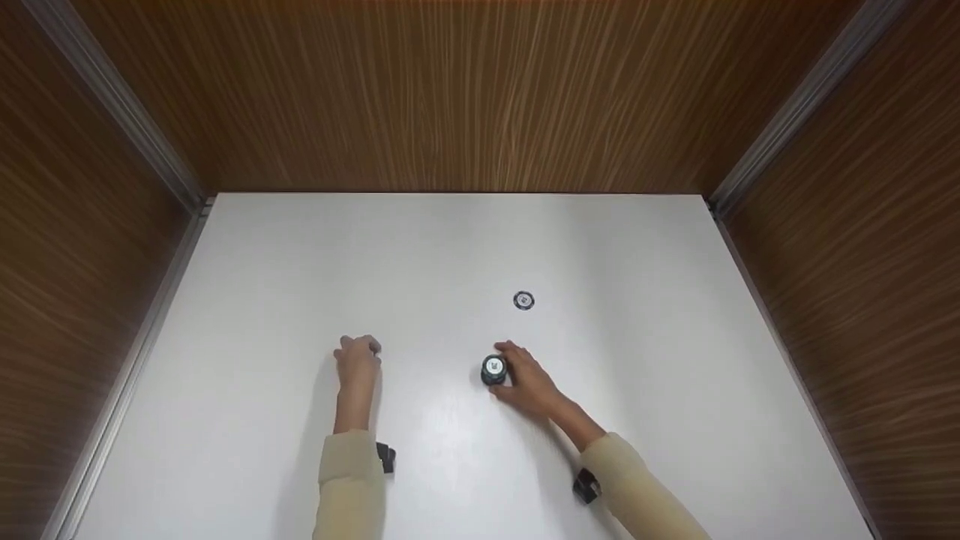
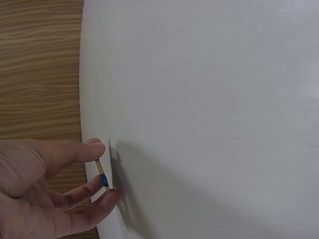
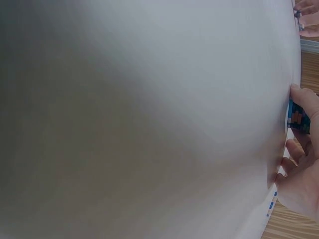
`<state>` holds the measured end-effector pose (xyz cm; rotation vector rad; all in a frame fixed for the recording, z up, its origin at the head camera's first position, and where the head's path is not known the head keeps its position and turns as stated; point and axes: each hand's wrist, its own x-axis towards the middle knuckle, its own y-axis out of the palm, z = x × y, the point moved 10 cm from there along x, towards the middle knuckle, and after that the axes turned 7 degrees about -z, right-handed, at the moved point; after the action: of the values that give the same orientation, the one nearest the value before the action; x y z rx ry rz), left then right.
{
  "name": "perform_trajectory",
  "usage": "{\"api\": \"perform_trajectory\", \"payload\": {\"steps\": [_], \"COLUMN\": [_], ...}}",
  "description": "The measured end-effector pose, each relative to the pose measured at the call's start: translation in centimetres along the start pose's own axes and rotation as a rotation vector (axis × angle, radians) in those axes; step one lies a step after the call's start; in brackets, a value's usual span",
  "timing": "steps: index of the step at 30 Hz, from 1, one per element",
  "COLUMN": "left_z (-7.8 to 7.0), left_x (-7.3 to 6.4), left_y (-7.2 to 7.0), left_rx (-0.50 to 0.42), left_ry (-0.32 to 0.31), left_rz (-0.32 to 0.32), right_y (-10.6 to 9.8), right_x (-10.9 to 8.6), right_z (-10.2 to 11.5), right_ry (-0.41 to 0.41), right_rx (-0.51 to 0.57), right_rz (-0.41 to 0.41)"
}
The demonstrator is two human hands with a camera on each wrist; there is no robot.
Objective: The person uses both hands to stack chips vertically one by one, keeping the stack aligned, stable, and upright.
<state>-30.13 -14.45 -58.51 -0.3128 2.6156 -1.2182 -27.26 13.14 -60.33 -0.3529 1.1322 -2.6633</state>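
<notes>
A short stack of dark poker chips (image 1: pixel 493 369) stands on the white table, its top chip showing a white centre. My right hand (image 1: pixel 531 384) grips this stack from the right, thumb at the near side and fingers at the far side. In the right wrist view the blue-edged stack (image 3: pixel 297 117) shows partly behind the thumb. Off to the left, my left hand (image 1: pixel 358 361) pinches one poker chip (image 2: pixel 102 174) on edge between thumb and fingertips, close over the table. Another single chip (image 1: pixel 523 300) lies flat beyond the right hand.
The white table (image 1: pixel 420 255) meets wood-grain panels at the back (image 1: pixel 450 97) and on both sides, with metal rails in the corners. Both wrists carry small black devices, one beside the left sleeve (image 1: pixel 351 480) and one beside the right sleeve (image 1: pixel 637 487).
</notes>
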Motion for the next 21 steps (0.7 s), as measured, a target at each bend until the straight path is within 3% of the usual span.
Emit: {"api": "perform_trajectory", "payload": {"steps": [8,21], "left_z": [-1.9,-4.2], "left_x": [-1.1,-2.6], "left_y": [0.1,1.5], "left_rx": [0.029,0.101], "left_ry": [0.087,0.156], "left_rz": [-0.012,-0.010], "right_y": [0.4,0.3], "right_x": [-0.2,-0.1], "right_z": [-0.5,-0.5], "right_ry": [0.072,0.054], "right_rx": [0.009,0.007], "right_rz": [0.032,0.022]}}
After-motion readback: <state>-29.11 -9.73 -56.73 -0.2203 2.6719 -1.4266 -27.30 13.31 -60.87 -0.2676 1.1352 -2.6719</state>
